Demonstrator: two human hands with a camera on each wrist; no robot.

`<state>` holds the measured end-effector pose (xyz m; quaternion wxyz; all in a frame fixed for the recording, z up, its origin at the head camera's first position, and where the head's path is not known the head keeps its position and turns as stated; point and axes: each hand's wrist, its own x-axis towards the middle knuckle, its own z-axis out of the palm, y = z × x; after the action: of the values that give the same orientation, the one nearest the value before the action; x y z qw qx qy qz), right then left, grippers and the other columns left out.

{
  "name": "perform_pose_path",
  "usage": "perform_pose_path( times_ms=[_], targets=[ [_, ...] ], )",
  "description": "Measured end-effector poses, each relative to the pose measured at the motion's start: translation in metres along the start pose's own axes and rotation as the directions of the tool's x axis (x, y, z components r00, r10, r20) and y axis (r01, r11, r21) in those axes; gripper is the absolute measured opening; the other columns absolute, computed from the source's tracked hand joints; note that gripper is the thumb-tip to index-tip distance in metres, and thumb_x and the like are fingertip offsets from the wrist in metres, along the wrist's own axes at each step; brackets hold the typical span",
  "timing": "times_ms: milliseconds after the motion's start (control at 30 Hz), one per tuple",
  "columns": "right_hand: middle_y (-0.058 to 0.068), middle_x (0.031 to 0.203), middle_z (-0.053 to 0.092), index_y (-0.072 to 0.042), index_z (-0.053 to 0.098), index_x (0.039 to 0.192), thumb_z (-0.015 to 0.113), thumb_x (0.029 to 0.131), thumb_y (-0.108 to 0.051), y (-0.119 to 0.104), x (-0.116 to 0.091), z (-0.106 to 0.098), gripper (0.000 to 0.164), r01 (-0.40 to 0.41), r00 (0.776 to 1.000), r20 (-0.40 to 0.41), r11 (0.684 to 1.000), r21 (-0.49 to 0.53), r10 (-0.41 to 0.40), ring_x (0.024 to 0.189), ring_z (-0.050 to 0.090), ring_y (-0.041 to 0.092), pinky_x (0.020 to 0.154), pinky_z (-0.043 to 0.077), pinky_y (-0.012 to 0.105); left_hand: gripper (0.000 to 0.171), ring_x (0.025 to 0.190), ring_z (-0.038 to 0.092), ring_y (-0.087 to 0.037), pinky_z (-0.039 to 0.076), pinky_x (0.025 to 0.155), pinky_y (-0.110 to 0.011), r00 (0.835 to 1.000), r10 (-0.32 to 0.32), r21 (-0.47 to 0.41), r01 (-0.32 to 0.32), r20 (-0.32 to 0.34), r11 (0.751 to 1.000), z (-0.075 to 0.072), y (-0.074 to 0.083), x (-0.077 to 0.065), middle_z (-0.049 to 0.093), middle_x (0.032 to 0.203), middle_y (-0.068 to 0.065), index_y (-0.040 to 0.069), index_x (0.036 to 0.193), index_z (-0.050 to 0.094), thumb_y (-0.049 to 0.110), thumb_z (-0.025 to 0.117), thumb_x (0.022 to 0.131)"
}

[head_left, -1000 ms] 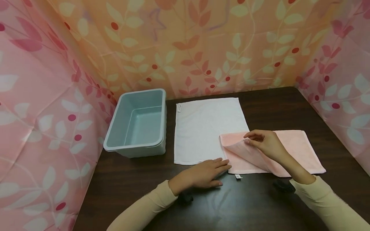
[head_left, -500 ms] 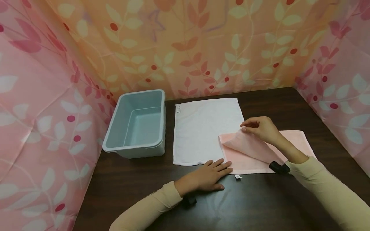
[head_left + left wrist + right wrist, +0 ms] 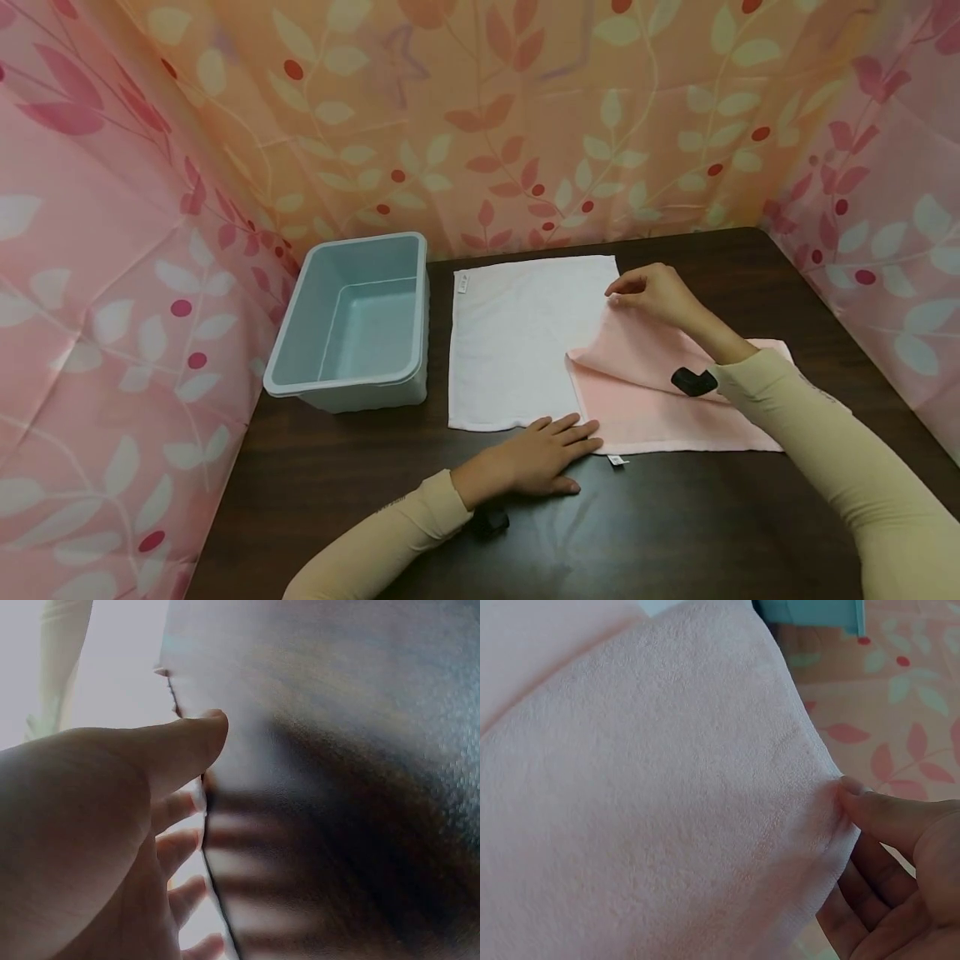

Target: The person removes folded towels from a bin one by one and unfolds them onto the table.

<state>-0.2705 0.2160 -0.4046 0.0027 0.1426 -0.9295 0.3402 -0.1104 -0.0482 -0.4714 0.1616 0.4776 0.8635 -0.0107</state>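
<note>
My right hand (image 3: 656,296) pinches a corner of the pink towel (image 3: 660,417) between thumb and fingers and lifts its upper layer over the white towel (image 3: 517,342). In the right wrist view the raised pink towel (image 3: 667,765) fills much of the picture, its corner held at the thumb tip. My left hand (image 3: 536,458) lies flat with fingers spread, fingertips right at the near edges of both towels. In the left wrist view the left hand (image 3: 97,817) shows straight fingers along the towel edge. A small white tag (image 3: 617,460) sticks out from the pink towel's near edge.
A light blue plastic basin (image 3: 360,333) stands at the left of the dark wooden table (image 3: 315,492). Floral curtains (image 3: 487,125) hang behind the table and at both sides. Each wrist carries a small black device (image 3: 693,382).
My right hand has moved away from me and slightly left, drawing the pink towel's upper layer up and back over the white towel. The left hand has stayed almost in place.
</note>
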Motion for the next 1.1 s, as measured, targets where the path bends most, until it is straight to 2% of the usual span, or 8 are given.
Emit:
perform_pose_path(
  times_ms=[133,533,700,867,1100],
  targets=[
    [0.013,0.101,0.077,-0.010,0.079,0.101,0.074,0.089,-0.016,0.004,0.020,0.007,0.015,0.003,1.000,0.005,1.000,0.013,-0.003,0.092,0.067,0.023,0.070,0.047,0.016,0.071,0.157,0.014,-0.018,0.028,0.123,-0.042,1.000,0.002,-0.004,-0.002,0.001,1.000,0.000,0.000,0.000,0.014,0.168,0.007,0.027,0.159,0.022,0.050,0.051,0.099],
    [0.014,0.103,0.077,-0.007,0.079,0.100,0.075,0.087,-0.010,0.015,0.073,0.038,0.015,0.025,1.000,0.015,0.998,0.062,-0.026,0.089,0.066,0.021,0.071,0.047,0.015,0.071,0.157,0.014,-0.016,0.028,0.123,-0.040,1.000,-0.008,-0.012,0.008,0.015,1.000,-0.002,0.000,0.000,0.014,0.168,0.009,0.029,0.159,0.022,0.051,0.052,0.099],
    [0.015,0.103,0.077,-0.006,0.079,0.101,0.075,0.086,-0.009,0.019,0.084,0.051,0.016,0.007,0.999,0.035,0.997,0.071,-0.009,0.093,0.068,0.023,0.071,0.048,0.016,0.070,0.157,0.014,-0.016,0.028,0.123,-0.041,1.000,-0.005,-0.024,0.005,0.012,1.000,-0.001,0.000,0.000,0.014,0.168,0.009,0.028,0.159,0.022,0.049,0.053,0.099],
    [0.016,0.105,0.076,-0.004,0.079,0.102,0.074,0.086,-0.006,0.024,0.092,0.061,0.017,0.019,0.999,0.046,0.998,0.064,-0.022,0.100,0.068,0.027,0.078,0.049,0.021,0.070,0.157,0.014,-0.016,0.028,0.123,-0.041,1.000,-0.006,-0.020,0.006,0.008,1.000,-0.001,-0.001,0.000,0.014,0.168,0.009,0.028,0.159,0.022,0.049,0.053,0.099],
    [0.017,0.096,0.073,-0.001,0.075,0.099,0.076,0.084,-0.006,0.030,0.095,0.073,0.016,0.028,0.997,0.066,0.999,0.023,-0.030,0.089,0.065,0.027,0.079,0.051,0.030,0.071,0.156,0.015,-0.016,0.029,0.122,-0.040,1.000,-0.005,0.001,0.005,0.008,1.000,0.000,-0.001,0.000,0.015,0.168,0.009,0.029,0.159,0.022,0.050,0.053,0.099]
  ],
)
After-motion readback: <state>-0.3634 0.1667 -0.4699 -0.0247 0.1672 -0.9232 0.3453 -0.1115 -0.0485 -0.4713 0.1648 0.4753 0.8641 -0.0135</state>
